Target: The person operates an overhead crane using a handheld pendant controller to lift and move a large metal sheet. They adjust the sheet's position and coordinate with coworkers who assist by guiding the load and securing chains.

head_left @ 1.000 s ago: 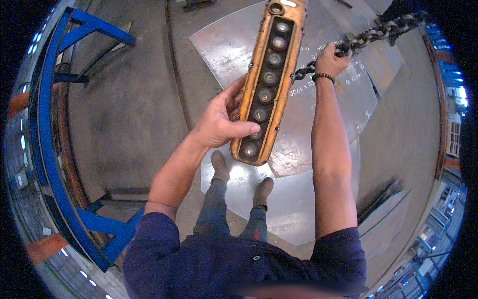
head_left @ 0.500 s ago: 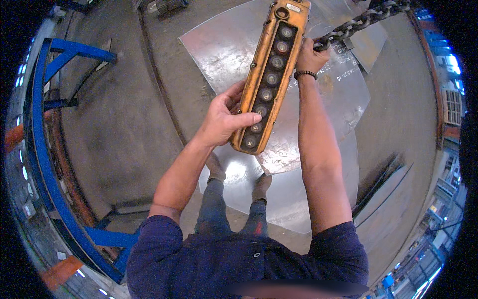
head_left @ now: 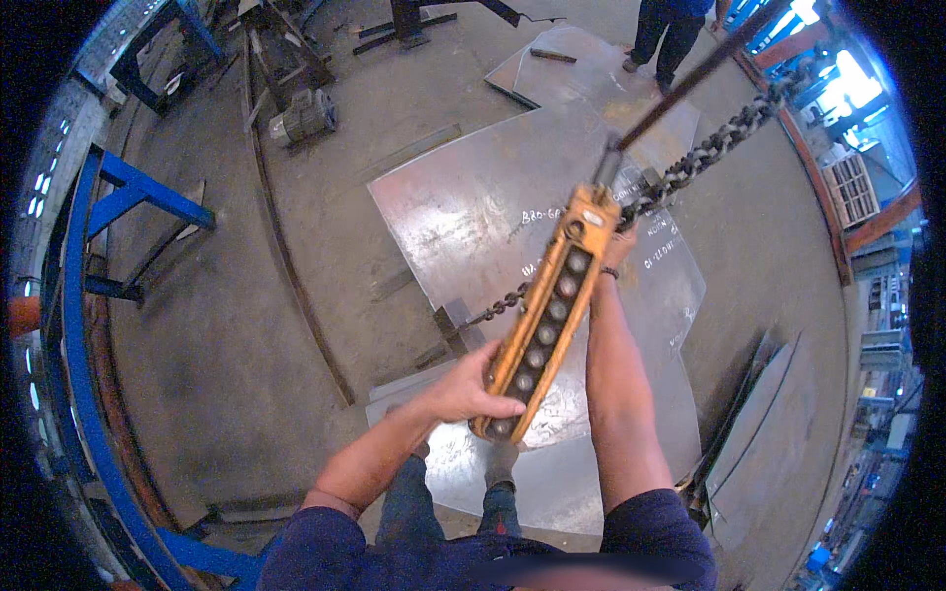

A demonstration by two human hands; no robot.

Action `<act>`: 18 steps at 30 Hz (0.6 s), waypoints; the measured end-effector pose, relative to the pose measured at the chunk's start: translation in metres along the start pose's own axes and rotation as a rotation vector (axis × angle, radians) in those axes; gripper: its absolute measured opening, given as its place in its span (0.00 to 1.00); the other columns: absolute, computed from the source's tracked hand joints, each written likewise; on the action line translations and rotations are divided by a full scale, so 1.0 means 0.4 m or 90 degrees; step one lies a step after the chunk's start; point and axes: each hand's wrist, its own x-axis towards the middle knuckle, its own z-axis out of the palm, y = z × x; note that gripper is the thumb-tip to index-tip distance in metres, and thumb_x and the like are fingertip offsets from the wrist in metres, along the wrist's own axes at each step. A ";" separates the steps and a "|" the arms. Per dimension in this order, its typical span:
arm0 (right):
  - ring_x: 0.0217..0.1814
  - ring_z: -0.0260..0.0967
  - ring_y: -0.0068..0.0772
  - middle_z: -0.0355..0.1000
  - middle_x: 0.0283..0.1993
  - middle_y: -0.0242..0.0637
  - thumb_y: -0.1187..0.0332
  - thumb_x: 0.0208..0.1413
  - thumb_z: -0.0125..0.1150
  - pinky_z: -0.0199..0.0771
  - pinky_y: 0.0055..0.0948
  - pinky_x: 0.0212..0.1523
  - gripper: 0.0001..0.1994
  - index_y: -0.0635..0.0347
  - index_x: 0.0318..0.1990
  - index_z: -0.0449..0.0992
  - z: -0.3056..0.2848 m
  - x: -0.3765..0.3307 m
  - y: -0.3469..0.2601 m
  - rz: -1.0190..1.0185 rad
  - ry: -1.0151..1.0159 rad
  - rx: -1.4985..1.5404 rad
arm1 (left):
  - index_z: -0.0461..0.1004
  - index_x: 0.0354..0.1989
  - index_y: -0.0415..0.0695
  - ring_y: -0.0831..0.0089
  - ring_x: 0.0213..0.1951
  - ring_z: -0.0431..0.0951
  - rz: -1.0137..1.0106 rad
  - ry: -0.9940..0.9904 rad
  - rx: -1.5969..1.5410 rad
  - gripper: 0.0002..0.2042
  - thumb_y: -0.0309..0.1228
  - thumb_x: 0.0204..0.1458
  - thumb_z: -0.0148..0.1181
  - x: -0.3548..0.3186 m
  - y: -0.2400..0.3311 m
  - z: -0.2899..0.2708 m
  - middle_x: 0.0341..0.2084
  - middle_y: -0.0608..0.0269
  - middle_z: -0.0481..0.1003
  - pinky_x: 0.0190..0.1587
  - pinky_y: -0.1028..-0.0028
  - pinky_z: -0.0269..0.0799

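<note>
My left hand (head_left: 471,389) grips the lower end of a yellow crane pendant control (head_left: 594,219), its thumb across the row of round buttons. The pendant slants up to the right, and a dark cable (head_left: 690,84) runs from its top. My right hand (head_left: 621,248) is partly behind the pendant's upper edge, closed at a heavy steel chain (head_left: 700,163); its fingers are mostly hidden. More chain links (head_left: 501,303) show left of the pendant, leading to a dark metal fitting (head_left: 455,325) at a plate's edge. Large steel plates (head_left: 443,212) lie beneath.
A blue steel frame (head_left: 74,325) stands at left. A grey motor (head_left: 305,118) lies on the floor at upper left. Another person (head_left: 670,34) stands at the far end of the plates. Long dark metal pieces (head_left: 734,419) lie at right, and a wooden pallet (head_left: 849,192) stands beyond.
The view has tilted up, so the far floor, the other person and more plate now show. The pendant and both hands sit lower in the picture; the left hand keeps its grip.
</note>
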 end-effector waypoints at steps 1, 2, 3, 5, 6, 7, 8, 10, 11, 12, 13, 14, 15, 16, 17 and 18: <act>0.33 0.69 0.27 0.74 0.34 0.35 0.70 0.48 0.67 0.72 0.32 0.37 0.13 0.63 0.39 0.72 0.005 0.015 0.011 -0.063 -0.009 0.014 | 0.53 0.68 0.39 0.72 0.57 0.68 0.031 -0.052 0.000 0.49 0.28 0.36 0.78 0.013 -0.005 -0.003 0.57 0.62 0.68 0.62 0.69 0.62; 0.33 0.69 0.27 0.74 0.33 0.35 0.70 0.48 0.67 0.72 0.32 0.37 0.13 0.63 0.39 0.72 0.011 0.011 0.021 -0.057 -0.010 0.013 | 0.52 0.68 0.39 0.71 0.58 0.67 0.022 -0.069 0.014 0.49 0.27 0.36 0.77 0.002 -0.007 -0.017 0.58 0.62 0.67 0.63 0.68 0.60; 0.33 0.68 0.26 0.74 0.33 0.34 0.70 0.48 0.67 0.72 0.32 0.37 0.13 0.63 0.39 0.72 0.012 0.003 0.028 -0.047 -0.010 0.006 | 0.52 0.68 0.39 0.71 0.59 0.65 0.024 -0.067 -0.014 0.48 0.27 0.38 0.77 -0.007 -0.009 -0.025 0.58 0.62 0.66 0.64 0.68 0.59; 0.32 0.68 0.26 0.74 0.33 0.34 0.70 0.48 0.67 0.71 0.31 0.36 0.12 0.63 0.39 0.72 0.008 -0.036 0.039 -0.033 -0.007 -0.009 | 0.51 0.68 0.38 0.71 0.59 0.64 0.024 -0.088 -0.051 0.48 0.29 0.38 0.76 -0.030 -0.015 -0.046 0.57 0.61 0.66 0.64 0.69 0.58; 0.32 0.68 0.26 0.74 0.33 0.33 0.70 0.48 0.67 0.71 0.31 0.36 0.12 0.62 0.38 0.72 0.005 -0.062 0.042 -0.032 -0.004 -0.018 | 0.49 0.68 0.38 0.71 0.59 0.65 0.000 -0.096 -0.057 0.49 0.31 0.38 0.77 -0.044 -0.015 -0.057 0.55 0.60 0.66 0.64 0.70 0.58; 0.32 0.68 0.25 0.73 0.33 0.33 0.71 0.48 0.66 0.71 0.30 0.36 0.12 0.62 0.38 0.71 0.004 -0.086 0.043 -0.029 -0.003 -0.022 | 0.49 0.69 0.38 0.72 0.59 0.65 0.024 -0.109 -0.053 0.49 0.30 0.39 0.76 -0.057 -0.019 -0.069 0.56 0.60 0.66 0.64 0.70 0.58; 0.32 0.68 0.25 0.73 0.33 0.33 0.71 0.48 0.66 0.71 0.30 0.36 0.12 0.62 0.38 0.71 0.001 -0.103 0.042 -0.014 0.002 -0.021 | 0.48 0.69 0.38 0.72 0.59 0.64 0.013 -0.102 -0.031 0.50 0.30 0.39 0.76 -0.071 -0.011 -0.066 0.56 0.60 0.65 0.64 0.70 0.58; 0.32 0.67 0.24 0.73 0.33 0.32 0.71 0.48 0.66 0.71 0.29 0.36 0.11 0.62 0.38 0.71 0.008 -0.119 0.038 -0.009 0.002 -0.019 | 0.47 0.69 0.38 0.72 0.59 0.64 0.033 -0.101 -0.016 0.50 0.29 0.39 0.76 -0.086 -0.005 -0.057 0.57 0.60 0.65 0.63 0.70 0.58; 0.32 0.67 0.24 0.73 0.32 0.32 0.71 0.48 0.66 0.71 0.29 0.36 0.11 0.62 0.38 0.71 0.015 -0.119 0.035 -0.010 0.001 -0.021 | 0.47 0.69 0.38 0.72 0.58 0.64 0.048 -0.108 -0.017 0.50 0.28 0.39 0.75 -0.093 0.001 -0.054 0.57 0.61 0.64 0.63 0.71 0.58; 0.32 0.67 0.24 0.73 0.32 0.31 0.72 0.48 0.66 0.70 0.29 0.36 0.11 0.62 0.37 0.71 0.026 -0.108 0.031 -0.013 0.001 -0.021 | 0.46 0.69 0.38 0.72 0.58 0.64 0.067 -0.117 -0.006 0.50 0.28 0.39 0.75 -0.098 0.010 -0.049 0.57 0.61 0.64 0.63 0.71 0.58; 0.32 0.67 0.24 0.73 0.32 0.31 0.72 0.48 0.66 0.70 0.28 0.36 0.11 0.61 0.37 0.71 0.036 -0.097 0.024 -0.017 0.001 -0.019 | 0.46 0.69 0.39 0.72 0.58 0.64 0.077 -0.126 -0.020 0.50 0.27 0.39 0.75 -0.105 0.020 -0.046 0.56 0.62 0.64 0.63 0.71 0.58; 0.32 0.67 0.23 0.72 0.32 0.31 0.72 0.48 0.66 0.70 0.28 0.35 0.11 0.61 0.37 0.71 0.048 -0.083 0.014 -0.022 -0.004 -0.015 | 0.46 0.69 0.39 0.72 0.58 0.65 0.074 -0.125 -0.043 0.50 0.27 0.39 0.75 -0.114 0.030 -0.049 0.56 0.62 0.64 0.63 0.71 0.58; 0.32 0.67 0.23 0.72 0.32 0.30 0.72 0.48 0.66 0.70 0.28 0.35 0.11 0.61 0.37 0.71 0.057 -0.065 0.001 -0.027 -0.007 -0.008 | 0.46 0.69 0.39 0.73 0.57 0.65 0.074 -0.121 -0.052 0.50 0.26 0.39 0.75 -0.122 0.040 -0.045 0.56 0.62 0.64 0.63 0.71 0.58; 0.32 0.66 0.23 0.72 0.32 0.30 0.72 0.48 0.66 0.70 0.28 0.35 0.10 0.61 0.37 0.71 0.064 -0.051 -0.017 -0.033 -0.008 -0.003 | 0.46 0.69 0.39 0.73 0.57 0.65 0.075 -0.115 -0.055 0.50 0.26 0.39 0.74 -0.133 0.049 -0.047 0.55 0.62 0.65 0.63 0.71 0.59; 0.32 0.66 0.22 0.72 0.32 0.29 0.72 0.48 0.66 0.70 0.27 0.35 0.10 0.61 0.37 0.71 0.067 -0.034 -0.038 -0.037 -0.014 0.008 | 0.46 0.69 0.39 0.73 0.57 0.65 0.074 -0.116 -0.066 0.50 0.26 0.39 0.74 -0.143 0.057 -0.046 0.55 0.63 0.65 0.63 0.71 0.59; 0.32 0.66 0.22 0.72 0.32 0.29 0.73 0.48 0.66 0.70 0.27 0.35 0.10 0.61 0.37 0.71 0.066 -0.020 -0.061 -0.035 -0.017 0.015 | 0.46 0.69 0.39 0.73 0.57 0.65 0.077 -0.108 -0.068 0.50 0.26 0.39 0.74 -0.154 0.063 -0.046 0.55 0.63 0.65 0.62 0.70 0.59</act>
